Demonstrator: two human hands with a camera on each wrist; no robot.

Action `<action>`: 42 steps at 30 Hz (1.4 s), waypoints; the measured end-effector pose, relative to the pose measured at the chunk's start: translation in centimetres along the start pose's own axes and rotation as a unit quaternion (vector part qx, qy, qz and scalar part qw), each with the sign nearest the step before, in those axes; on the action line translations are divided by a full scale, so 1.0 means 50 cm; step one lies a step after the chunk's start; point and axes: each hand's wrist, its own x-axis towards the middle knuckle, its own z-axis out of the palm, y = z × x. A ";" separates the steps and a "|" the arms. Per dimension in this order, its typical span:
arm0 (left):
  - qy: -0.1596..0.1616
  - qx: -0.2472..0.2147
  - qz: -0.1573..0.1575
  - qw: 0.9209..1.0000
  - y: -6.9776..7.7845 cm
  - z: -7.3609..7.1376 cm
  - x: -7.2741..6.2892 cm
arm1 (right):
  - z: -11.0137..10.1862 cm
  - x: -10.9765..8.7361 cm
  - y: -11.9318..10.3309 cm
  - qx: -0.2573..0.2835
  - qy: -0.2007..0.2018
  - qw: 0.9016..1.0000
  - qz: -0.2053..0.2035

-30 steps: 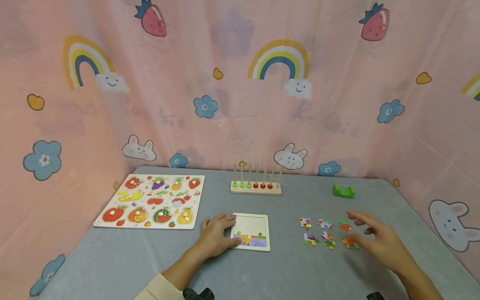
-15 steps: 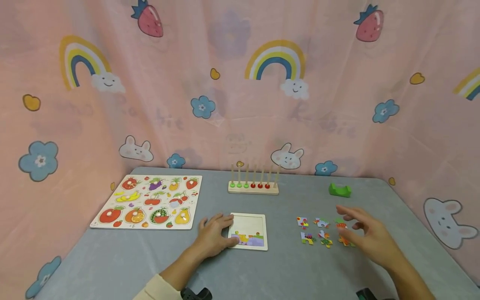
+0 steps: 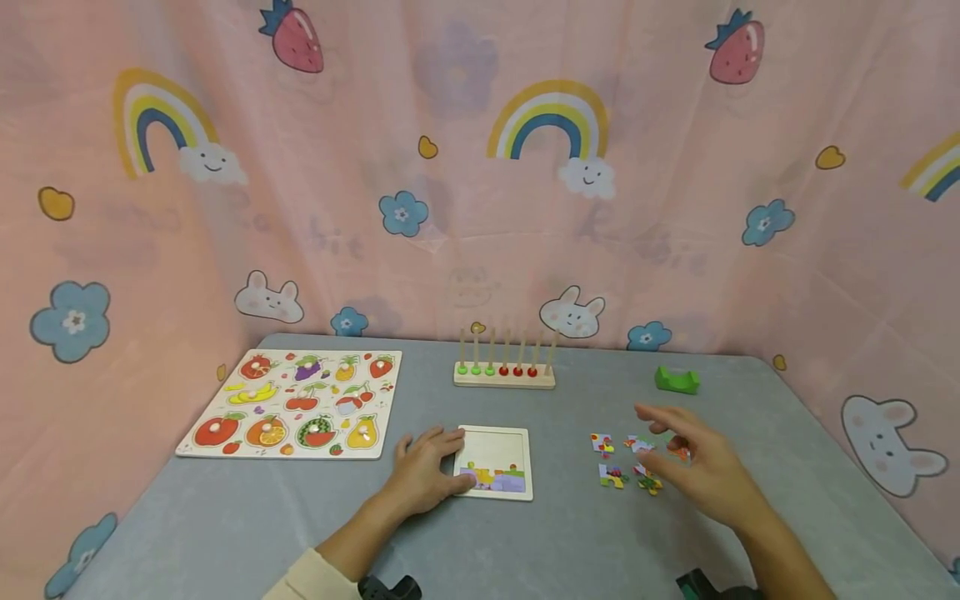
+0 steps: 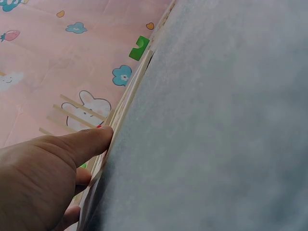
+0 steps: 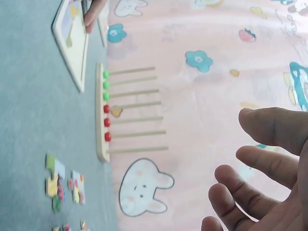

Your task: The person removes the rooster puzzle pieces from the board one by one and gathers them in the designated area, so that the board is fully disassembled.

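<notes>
Head view: spread left hand (image 3: 423,472) touches puzzle tray (image 3: 495,445); empty, half-spread right hand (image 3: 705,471) hovers over pieces (image 3: 612,474); curtain lettering (image 3: 337,242) too faint to read.

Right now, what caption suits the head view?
Left hand on the tray, right hand raised near loose puzzle pieces.

Bare left hand (image 3: 424,473), fingers spread, touches square pale-wood tray (image 3: 491,446); bare right hand (image 3: 703,468) hovers right of it, fingers parted.
</notes>
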 end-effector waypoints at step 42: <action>0.000 0.006 0.000 1.000 0.000 0.000 0.001 | 0.174 0.094 -0.096 0.072 -0.043 0.996 -0.019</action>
